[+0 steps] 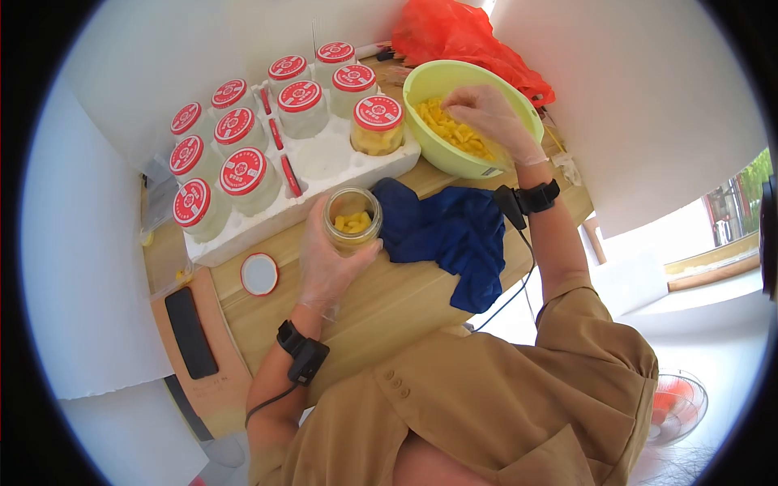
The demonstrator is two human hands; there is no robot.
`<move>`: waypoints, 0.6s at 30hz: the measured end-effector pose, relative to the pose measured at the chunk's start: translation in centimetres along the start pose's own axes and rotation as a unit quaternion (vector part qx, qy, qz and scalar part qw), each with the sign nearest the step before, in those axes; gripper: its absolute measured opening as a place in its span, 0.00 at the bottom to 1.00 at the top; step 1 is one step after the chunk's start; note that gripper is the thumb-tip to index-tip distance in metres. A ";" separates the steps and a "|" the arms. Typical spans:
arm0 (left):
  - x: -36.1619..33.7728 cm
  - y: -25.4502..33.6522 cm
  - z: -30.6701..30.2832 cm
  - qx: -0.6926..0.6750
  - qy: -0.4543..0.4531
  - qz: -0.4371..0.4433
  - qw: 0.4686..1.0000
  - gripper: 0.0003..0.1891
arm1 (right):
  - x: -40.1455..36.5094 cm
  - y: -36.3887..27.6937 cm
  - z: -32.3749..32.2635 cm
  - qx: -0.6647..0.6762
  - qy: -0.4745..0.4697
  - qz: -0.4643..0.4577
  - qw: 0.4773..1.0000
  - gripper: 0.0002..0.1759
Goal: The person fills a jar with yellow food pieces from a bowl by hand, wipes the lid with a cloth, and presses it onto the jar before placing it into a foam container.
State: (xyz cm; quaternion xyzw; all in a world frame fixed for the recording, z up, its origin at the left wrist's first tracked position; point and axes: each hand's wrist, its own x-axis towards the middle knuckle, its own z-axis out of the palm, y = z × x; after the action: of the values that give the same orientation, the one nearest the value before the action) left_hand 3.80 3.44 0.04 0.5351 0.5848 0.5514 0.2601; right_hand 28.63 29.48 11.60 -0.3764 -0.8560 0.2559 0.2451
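Curling around the open jar (364, 240), the left hand (326, 257) is holding it beside the blue cloth (450, 227). Over the green bowl (454, 162), the right hand (492, 120) is bunching its fingertips together; whether they're pinching anything, I can't tell.

Through the head view I see the left hand (332, 259) gloved in clear film, fingers and thumb curved in a grip, its wrist banded in black. The gloved right hand (489, 117) is bent inward, fingertips gathered, its banded forearm reaching farther forward.
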 end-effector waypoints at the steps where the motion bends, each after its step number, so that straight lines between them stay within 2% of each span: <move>1: 0.0 0.2 -0.1 0.006 -0.002 0.001 1.000 0.50 | 0.1 0.8 -0.1 -0.040 -0.009 -0.010 0.999 0.12; 3: 0.0 -0.5 0.0 0.013 -0.002 0.002 1.000 0.50 | 0.1 1.8 -0.1 -0.117 -0.025 -0.028 0.992 0.14; 6: 0.1 -0.7 -0.1 0.011 -0.007 0.001 1.000 0.51 | -0.1 2.0 1.0 -0.101 -0.055 -0.056 0.992 0.15; 9: 0.0 -1.1 -0.1 0.016 -0.013 -0.003 1.000 0.51 | -0.4 0.9 1.8 -0.156 -0.059 -0.067 0.984 0.13; 12: 0.0 -1.0 -0.1 0.018 -0.015 -0.009 1.000 0.52 | -0.8 2.5 2.4 -0.160 0.010 -0.131 0.978 0.13; 15: 0.0 -0.7 0.0 0.012 -0.018 -0.018 1.000 0.52 | -0.2 3.5 2.5 -0.134 -0.024 -0.066 0.988 0.12; 18: -0.1 -0.7 -0.1 0.006 -0.022 -0.020 1.000 0.51 | -0.4 2.9 2.1 -0.143 -0.024 -0.056 0.988 0.12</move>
State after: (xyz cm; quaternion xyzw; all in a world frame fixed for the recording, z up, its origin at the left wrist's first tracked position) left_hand 3.52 3.47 -0.62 0.5371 0.5927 0.5307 0.2802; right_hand 29.13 30.36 8.12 -0.3530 -0.9090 0.1262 0.1820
